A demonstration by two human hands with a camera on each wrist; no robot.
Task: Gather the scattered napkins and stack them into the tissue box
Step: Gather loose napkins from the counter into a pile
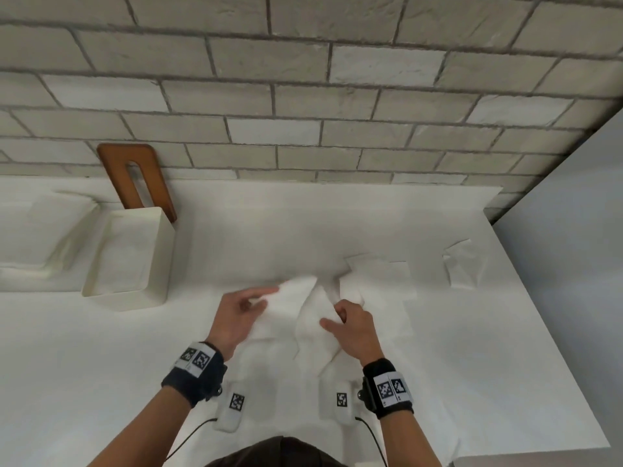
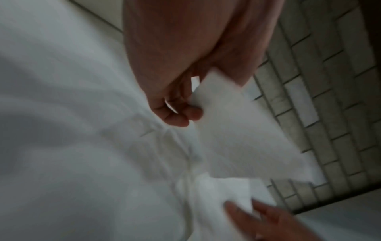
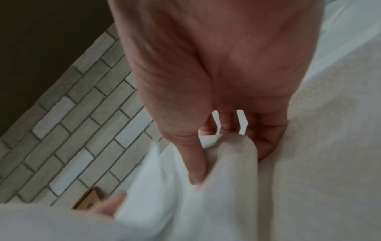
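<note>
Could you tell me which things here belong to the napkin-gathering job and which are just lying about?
Part of the job:
- napkin held between left hand and right hand
- flat napkin
- crumpled napkin
- tissue box
- wooden lid, leaning against the wall behind the box

Just lying about:
- pods near the table's front edge
- tray left of the box

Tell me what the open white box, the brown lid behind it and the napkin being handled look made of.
Box: seemingly matte plastic, since its walls are smooth with rounded corners.
Lid: apparently satin-finished wood, warm brown with a cut slot.
Napkin: soft tissue paper, which creases and droops where the left hand and right hand pinch it.
</note>
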